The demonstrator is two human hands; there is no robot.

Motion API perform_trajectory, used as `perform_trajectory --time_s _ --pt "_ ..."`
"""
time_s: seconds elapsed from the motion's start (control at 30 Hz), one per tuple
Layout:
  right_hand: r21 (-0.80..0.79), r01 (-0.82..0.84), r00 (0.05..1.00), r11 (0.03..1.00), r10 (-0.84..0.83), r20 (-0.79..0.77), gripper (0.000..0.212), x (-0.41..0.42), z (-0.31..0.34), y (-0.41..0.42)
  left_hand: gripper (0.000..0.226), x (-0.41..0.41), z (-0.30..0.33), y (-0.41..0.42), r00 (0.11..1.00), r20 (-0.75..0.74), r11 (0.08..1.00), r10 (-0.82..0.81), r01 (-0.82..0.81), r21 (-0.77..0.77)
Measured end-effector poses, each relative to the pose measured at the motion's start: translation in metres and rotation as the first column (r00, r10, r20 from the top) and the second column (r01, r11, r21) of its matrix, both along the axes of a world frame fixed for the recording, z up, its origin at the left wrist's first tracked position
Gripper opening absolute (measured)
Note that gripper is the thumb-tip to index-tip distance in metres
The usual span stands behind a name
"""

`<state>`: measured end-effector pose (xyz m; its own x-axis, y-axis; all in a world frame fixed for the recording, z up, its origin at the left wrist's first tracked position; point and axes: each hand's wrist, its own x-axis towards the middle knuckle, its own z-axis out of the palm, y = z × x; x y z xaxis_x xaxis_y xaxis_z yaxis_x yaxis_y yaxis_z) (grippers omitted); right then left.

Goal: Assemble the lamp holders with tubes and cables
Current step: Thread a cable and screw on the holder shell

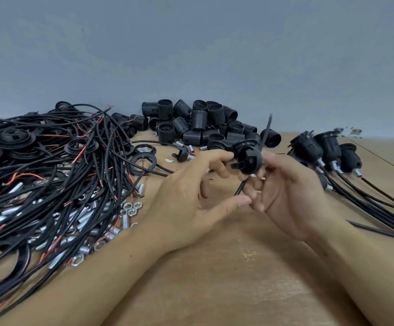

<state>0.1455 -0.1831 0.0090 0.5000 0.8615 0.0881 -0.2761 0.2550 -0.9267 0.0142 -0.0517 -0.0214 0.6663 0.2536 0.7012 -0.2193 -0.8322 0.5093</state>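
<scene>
Lamp holder: I see the black lamp holder [247, 161] held up off the worktop [226, 278] between my 2 hands, rounded cap end turned toward me.
Cable: a black cable [265, 131] runs through the holder, blurred where it rises above it, with its lower stretch dropping out beneath between my fingers.
Right grip: my right hand [285, 194] holds the holder from its right side, fingers curled around the holder and the cable below it.
Left grip: my left hand [191, 196] pinches the holder's left edge with fingertips; the thumb stretches across underneath to meet the right fingers.
Pose: both forearms reach in from the near edge, wrists raised, palms half facing each other.
Risk 1: I judge the cable could slide back out of the holder if the right fingers loosen, since nothing visible locks it.
Risk 2: the light fingertip pinch on the left could let the holder twist or drop.
Left of the grips: a tangle of cables [50, 175] with metal tubes and nuts [130, 208]; a trailing end could snag there.
Beyond the grips: a pile of loose holders [203, 123].
Right of the grips: finished holders [325, 149] with cables attached.
</scene>
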Motion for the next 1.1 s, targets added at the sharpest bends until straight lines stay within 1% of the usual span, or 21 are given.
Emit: perform_trajectory --time_s 0.07,0.13,0.2,0.27,0.3,0.4,0.47,0.5,0.57,0.6,0.67,0.73,0.77,0.8,0.87,0.93,0.97,1.0,1.03,1.1 --pt "-0.058 -0.001 1.000 0.998 0.002 0.017 0.029 -0.002 -0.002 0.002 0.058 0.000 0.000 0.000 1.000 0.012 1.000 -0.012 0.012 0.004" --pt "-0.119 0.031 0.998 0.992 -0.024 0.064 0.034 -0.003 -0.005 0.003 0.047 0.000 0.001 0.000 0.999 0.027 1.000 -0.021 0.021 -0.002" --pt "-0.146 0.069 0.991 0.987 -0.051 0.120 0.042 -0.004 -0.008 0.004 0.037 0.000 0.003 0.001 0.999 0.044 0.996 -0.016 0.020 -0.082" --pt "-0.159 0.080 0.985 0.984 -0.054 0.162 0.040 -0.006 -0.010 0.006 0.041 -0.001 0.005 0.001 0.998 0.042 0.984 -0.043 0.050 -0.171" --pt "-0.162 0.081 0.981 0.983 -0.050 0.187 0.037 -0.006 -0.011 0.007 0.044 -0.002 0.005 0.001 0.997 0.036 0.980 -0.067 0.073 -0.185" --pt "-0.180 0.083 0.968 0.980 -0.037 0.248 0.035 -0.006 -0.012 0.007 0.043 -0.004 0.007 -0.001 0.994 0.012 0.986 -0.111 0.112 -0.124" --pt "-0.201 0.088 0.953 0.976 -0.024 0.303 0.033 -0.005 -0.014 0.006 0.035 -0.003 0.007 -0.001 0.992 0.008 0.988 -0.124 0.124 -0.092" --pt "-0.218 0.090 0.941 0.972 -0.012 0.337 0.032 -0.004 -0.015 0.006 0.031 -0.003 0.007 -0.002 0.993 0.005 0.987 -0.122 0.122 -0.104" --pt "-0.234 0.079 0.934 0.969 0.010 0.357 0.031 -0.004 -0.016 0.006 0.029 -0.002 0.006 -0.004 0.993 -0.012 0.973 -0.115 0.110 -0.201" --pt "-0.223 0.067 0.939 0.973 0.014 0.344 0.030 -0.004 -0.016 0.006 0.030 -0.002 0.006 -0.006 0.993 -0.021 0.952 -0.119 0.108 -0.287" --pt "-0.160 0.026 0.953 0.987 0.024 0.301 0.023 -0.003 -0.015 0.005 0.035 0.000 0.007 -0.008 0.991 -0.025 0.868 -0.133 0.104 -0.485" --pt "-0.083 0.008 0.960 0.996 0.016 0.281 0.006 0.000 -0.011 0.002 0.042 0.001 0.009 -0.005 0.993 -0.039 0.794 -0.107 0.062 -0.605" --pt "-0.051 0.029 0.952 0.998 -0.012 0.305 0.013 0.003 -0.009 -0.001 0.044 0.002 0.011 -0.003 0.994 -0.052 0.755 -0.100 0.042 -0.654" --pt "-0.027 0.059 0.938 0.998 -0.046 0.344 0.025 0.006 -0.006 -0.004 0.043 0.002 0.013 0.000 0.993 -0.053 0.703 -0.107 0.038 -0.710" --pt "0.066 0.120 0.902 0.991 -0.137 0.409 0.046 0.009 0.001 -0.009 0.037 0.002 0.016 0.002 0.986 0.001 0.537 -0.167 0.092 -0.838" --pt "0.155 0.168 0.886 0.973 -0.218 0.410 0.068 0.011 0.004 -0.011 0.032 0.003 0.017 0.002 0.965 0.091 0.329 -0.246 0.171 -0.929" --pt "0.182 0.199 0.884 0.963 -0.256 0.390 0.075 0.011 0.005 -0.012 0.027 0.004 0.018 0.001 0.952 0.133 0.227 -0.276 0.199 -0.953" --pt "0.203 0.236 0.885 0.950 -0.297 0.360 0.077 0.012 0.006 -0.011 0.024 0.004 0.019 0.001 0.939 0.172 0.129 -0.298 0.218 -0.967" --pt "0.227 0.260 0.889 0.939 -0.325 0.322 0.072 0.012 0.006 -0.011 0.020 0.004 0.020 0.001 0.928 0.210 0.036 -0.307 0.232 -0.972" --pt "0.285 0.267 0.899 0.921 -0.344 0.272 0.046 0.012 0.008 -0.010 0.015 0.003 0.022 0.004 0.922 0.266 -0.120 -0.281 0.241 -0.963"
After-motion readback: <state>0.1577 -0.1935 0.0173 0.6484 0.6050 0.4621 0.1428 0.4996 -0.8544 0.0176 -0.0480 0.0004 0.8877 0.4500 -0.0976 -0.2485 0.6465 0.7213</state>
